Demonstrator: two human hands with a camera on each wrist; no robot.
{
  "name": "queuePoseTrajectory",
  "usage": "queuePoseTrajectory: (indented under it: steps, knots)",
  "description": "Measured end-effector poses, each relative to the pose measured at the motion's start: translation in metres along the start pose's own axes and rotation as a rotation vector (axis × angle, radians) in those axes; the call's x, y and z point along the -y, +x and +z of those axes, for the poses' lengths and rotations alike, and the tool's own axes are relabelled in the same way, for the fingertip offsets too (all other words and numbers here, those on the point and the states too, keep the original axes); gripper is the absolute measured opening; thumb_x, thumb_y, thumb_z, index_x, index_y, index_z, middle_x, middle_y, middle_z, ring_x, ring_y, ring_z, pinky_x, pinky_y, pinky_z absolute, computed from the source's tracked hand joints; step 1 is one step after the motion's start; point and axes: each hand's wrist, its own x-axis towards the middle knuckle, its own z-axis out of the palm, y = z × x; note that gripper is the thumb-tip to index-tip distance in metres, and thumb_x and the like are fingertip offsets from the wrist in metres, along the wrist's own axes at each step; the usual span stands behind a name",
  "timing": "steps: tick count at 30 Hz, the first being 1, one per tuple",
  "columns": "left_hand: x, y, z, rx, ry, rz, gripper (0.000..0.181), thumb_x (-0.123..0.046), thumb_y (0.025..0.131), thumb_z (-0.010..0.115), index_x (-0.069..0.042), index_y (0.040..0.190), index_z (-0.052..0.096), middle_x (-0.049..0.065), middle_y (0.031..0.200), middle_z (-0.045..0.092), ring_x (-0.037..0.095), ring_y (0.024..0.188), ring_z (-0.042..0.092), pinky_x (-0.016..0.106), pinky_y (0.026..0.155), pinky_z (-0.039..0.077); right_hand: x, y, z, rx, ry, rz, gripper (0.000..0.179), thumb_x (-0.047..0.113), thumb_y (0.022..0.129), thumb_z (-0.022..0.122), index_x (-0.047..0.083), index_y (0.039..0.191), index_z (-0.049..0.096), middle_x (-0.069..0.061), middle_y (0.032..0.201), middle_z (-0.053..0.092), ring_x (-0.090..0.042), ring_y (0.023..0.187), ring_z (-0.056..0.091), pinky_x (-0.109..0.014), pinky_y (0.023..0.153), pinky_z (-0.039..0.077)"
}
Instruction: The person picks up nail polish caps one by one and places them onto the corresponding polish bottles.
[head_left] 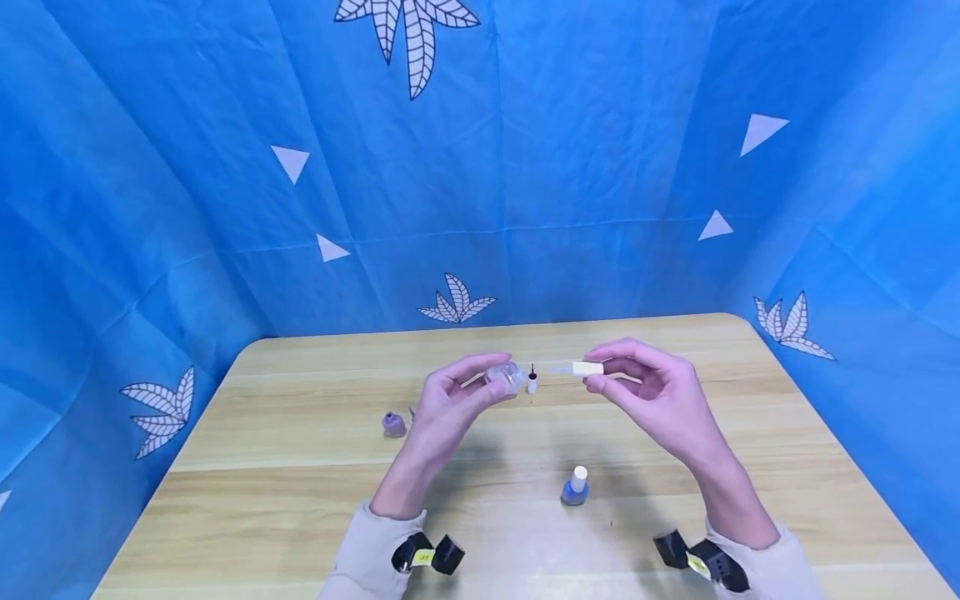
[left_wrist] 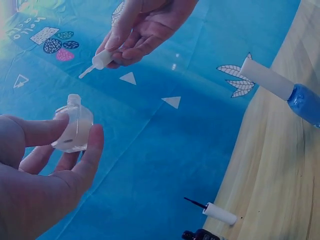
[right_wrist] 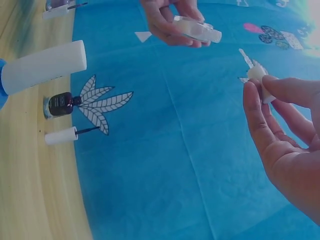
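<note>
My left hand (head_left: 447,402) holds a clear nail polish bottle (left_wrist: 77,131) between thumb and fingers, its neck uncapped. In my right hand (head_left: 667,404) the white brush cap (head_left: 588,368) is pinched between thumb and fingertips, the wet brush (left_wrist: 86,72) pointing toward the bottle. A gap separates brush and bottle neck, and both are held up above the table. Below and between the hands, a blue nail polish bottle (head_left: 575,490) stands capped in white. Beyond them a white cap with a dark brush (head_left: 532,382) stands brush up on the table.
An open purple polish bottle (head_left: 393,424) stands left of my left hand. A dark polish bottle (right_wrist: 61,104), uncapped, stands near the dark brush cap; my left hand hides it in the head view. Blue patterned cloth (head_left: 525,167) hangs behind the wooden table (head_left: 262,500).
</note>
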Motion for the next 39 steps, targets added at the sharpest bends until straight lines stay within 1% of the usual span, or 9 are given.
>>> queuePoseTrajectory:
  steps: [4, 9, 13, 17, 22, 30, 36, 39]
  knots:
    - [0.0, -0.002, 0.001, 0.001, -0.005, 0.024, 0.034, 0.004, 0.094, 0.07, 0.006, 0.128, 0.065, 0.018, 0.137, 0.058, 0.029, 0.115, 0.064, 0.04, 0.1, 0.057, 0.002, 0.0, 0.003, -0.006, -0.006, -0.003, 0.029, -0.014, 0.088, 0.072, -0.006, 0.115, 0.068, -0.016, 0.109, 0.071, -0.021, 0.098, 0.072, -0.036, 0.086, 0.062]
    - [-0.002, -0.003, 0.003, -0.022, 0.011, 0.052, 0.033, 0.004, 0.093, 0.072, 0.005, 0.125, 0.067, 0.019, 0.135, 0.061, 0.031, 0.114, 0.066, 0.042, 0.097, 0.059, 0.005, -0.001, 0.005, -0.012, -0.022, -0.009, 0.029, -0.015, 0.088, 0.071, -0.006, 0.116, 0.068, -0.016, 0.11, 0.071, -0.021, 0.1, 0.072, -0.035, 0.085, 0.062]
    - [-0.002, -0.004, 0.005, -0.046, 0.038, 0.075, 0.031, 0.004, 0.092, 0.073, 0.005, 0.123, 0.069, 0.017, 0.132, 0.065, 0.032, 0.115, 0.067, 0.042, 0.096, 0.059, 0.006, 0.0, 0.007, -0.017, -0.038, -0.012, 0.029, -0.015, 0.088, 0.072, -0.006, 0.116, 0.069, -0.017, 0.11, 0.071, -0.021, 0.099, 0.072, -0.036, 0.085, 0.062]
    - [-0.002, -0.004, 0.006, -0.056, 0.074, 0.103, 0.029, 0.003, 0.091, 0.074, 0.005, 0.121, 0.071, 0.015, 0.128, 0.068, 0.032, 0.115, 0.067, 0.04, 0.098, 0.058, 0.005, 0.001, 0.008, -0.021, -0.053, -0.014, 0.028, -0.014, 0.087, 0.073, -0.005, 0.114, 0.07, -0.018, 0.108, 0.071, -0.021, 0.097, 0.072, -0.036, 0.084, 0.062]
    - [-0.001, -0.004, 0.007, -0.05, 0.095, 0.124, 0.028, 0.0, 0.091, 0.075, 0.004, 0.119, 0.072, 0.015, 0.126, 0.069, 0.032, 0.116, 0.067, 0.039, 0.099, 0.057, 0.005, 0.0, 0.009, -0.017, -0.081, -0.023, 0.028, -0.014, 0.087, 0.074, -0.002, 0.112, 0.071, -0.017, 0.106, 0.072, -0.02, 0.095, 0.072, -0.035, 0.084, 0.062]
    - [-0.001, -0.004, 0.01, -0.041, 0.109, 0.14, 0.028, -0.001, 0.091, 0.076, 0.003, 0.118, 0.072, 0.015, 0.125, 0.068, 0.032, 0.118, 0.066, 0.04, 0.099, 0.057, 0.008, 0.0, 0.011, -0.018, -0.101, -0.036, 0.031, -0.015, 0.085, 0.075, 0.001, 0.111, 0.073, -0.016, 0.106, 0.072, -0.022, 0.091, 0.072, -0.036, 0.084, 0.062]
    - [0.001, -0.003, 0.01, -0.036, 0.13, 0.151, 0.027, 0.001, 0.091, 0.076, 0.003, 0.117, 0.072, 0.015, 0.124, 0.069, 0.031, 0.119, 0.066, 0.039, 0.1, 0.057, 0.008, -0.001, 0.011, -0.014, -0.107, -0.038, 0.03, -0.015, 0.085, 0.074, 0.001, 0.111, 0.073, -0.015, 0.106, 0.072, -0.022, 0.092, 0.072, -0.036, 0.085, 0.062]
    - [0.001, -0.004, 0.011, -0.037, 0.134, 0.159, 0.027, 0.002, 0.09, 0.076, 0.003, 0.117, 0.072, 0.016, 0.122, 0.07, 0.031, 0.117, 0.067, 0.039, 0.099, 0.057, 0.008, -0.001, 0.012, -0.007, -0.122, -0.032, 0.029, -0.013, 0.086, 0.075, 0.002, 0.111, 0.074, -0.012, 0.107, 0.072, -0.022, 0.092, 0.072, -0.035, 0.086, 0.062]
